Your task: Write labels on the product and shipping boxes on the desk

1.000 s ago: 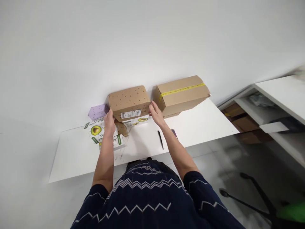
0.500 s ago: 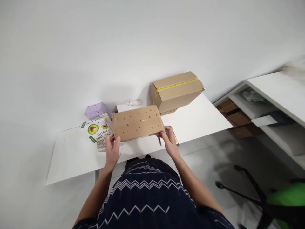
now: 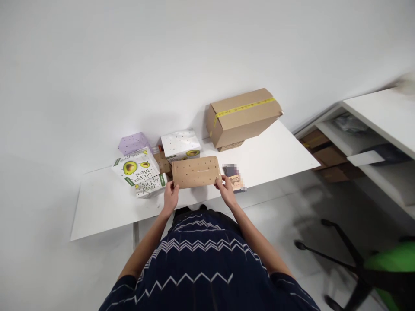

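The left hand (image 3: pixel 170 197) and the right hand (image 3: pixel 226 192) hold a brown dotted cardboard box (image 3: pixel 195 172) between them, the left at its near left corner and the right at its near right corner, thumbs on top. The box is at the near side of the white surface (image 3: pixel 106 207); whether it touches the surface cannot be told.

Just behind it sits a white dotted box (image 3: pixel 180 142) with an avocado print on its front. To the left are two white "Super Meal" boxes, a larger one (image 3: pixel 138 167) and a smaller one (image 3: pixel 151 186) nearer the person, with a lavender dotted box (image 3: pixel 133 143) behind them against the wall (image 3: pixel 207 52). A large cardboard box (image 3: pixel 244 113) with yellow tape (image 3: pixel 244 108) along its top stands at the right rear. Beside the right hand lies a small flat item (image 3: pixel 235 179), partly pixelated. Farther right are a white shelf unit (image 3: pixel 382 112) and a green and black chair (image 3: pixel 389 263).
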Demonstrator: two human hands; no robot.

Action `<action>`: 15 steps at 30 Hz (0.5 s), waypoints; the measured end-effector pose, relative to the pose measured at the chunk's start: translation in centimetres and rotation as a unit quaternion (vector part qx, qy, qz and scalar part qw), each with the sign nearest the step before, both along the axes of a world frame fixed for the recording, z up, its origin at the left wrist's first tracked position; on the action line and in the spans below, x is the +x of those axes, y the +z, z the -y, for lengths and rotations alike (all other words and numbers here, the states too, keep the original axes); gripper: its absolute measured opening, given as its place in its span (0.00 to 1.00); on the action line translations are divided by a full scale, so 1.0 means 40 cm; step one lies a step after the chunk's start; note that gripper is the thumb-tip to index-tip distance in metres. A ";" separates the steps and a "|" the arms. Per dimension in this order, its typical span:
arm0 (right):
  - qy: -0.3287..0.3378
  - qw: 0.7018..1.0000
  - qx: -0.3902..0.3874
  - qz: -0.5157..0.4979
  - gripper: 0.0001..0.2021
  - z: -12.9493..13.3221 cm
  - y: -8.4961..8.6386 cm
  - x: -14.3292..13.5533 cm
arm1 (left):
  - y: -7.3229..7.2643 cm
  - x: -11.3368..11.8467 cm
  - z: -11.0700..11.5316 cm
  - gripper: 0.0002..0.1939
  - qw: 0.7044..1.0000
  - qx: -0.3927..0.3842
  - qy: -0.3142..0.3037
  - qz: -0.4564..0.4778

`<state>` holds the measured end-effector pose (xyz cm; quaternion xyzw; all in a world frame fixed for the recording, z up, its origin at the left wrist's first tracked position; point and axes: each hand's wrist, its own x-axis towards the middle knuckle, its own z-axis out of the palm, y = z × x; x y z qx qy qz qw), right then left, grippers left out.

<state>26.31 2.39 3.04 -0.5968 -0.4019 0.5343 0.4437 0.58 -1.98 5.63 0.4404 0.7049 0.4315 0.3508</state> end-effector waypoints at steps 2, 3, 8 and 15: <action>0.008 1.000 0.013 0.020 0.32 0.000 -0.011 -0.003 | -0.012 -0.007 0.002 0.18 1.000 -0.014 0.005 -0.017; 0.011 0.999 0.018 0.031 0.32 0.000 -0.015 -0.004 | -0.015 -0.010 0.004 0.18 1.000 -0.019 0.005 -0.023; 0.023 0.997 0.021 0.067 0.33 -0.010 -0.020 -0.004 | -0.003 -0.007 0.009 0.19 0.998 -0.041 -0.001 -0.055; 0.026 1.000 -0.002 -0.002 0.28 0.000 -0.011 0.011 | -0.005 -0.003 0.030 0.20 0.999 -0.026 0.008 -0.047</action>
